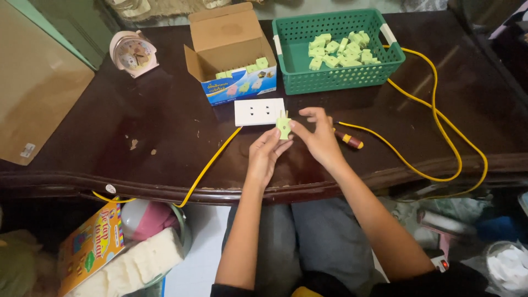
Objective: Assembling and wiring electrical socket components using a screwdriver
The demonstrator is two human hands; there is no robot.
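Note:
Both my hands meet over the dark wooden table point(165, 126) and pinch one small pale green plug piece point(284, 126). My left hand point(265, 154) holds it from below and left. My right hand point(317, 137) grips it from the right with fingers spread. Just beyond the piece lies a white socket plate point(258, 111) with a yellow cable point(434, 110) attached. A screwdriver with a red and yellow handle point(350, 141) lies under my right hand's far side.
A green plastic basket point(291, 44) at the back holds several green plug pieces point(338, 50). An open cardboard box point(228, 41) left of it holds more. A pink alarm clock point(133, 53) stands at the back left. Below the table edge sit a bucket point(159, 231) and a booklet point(91, 247).

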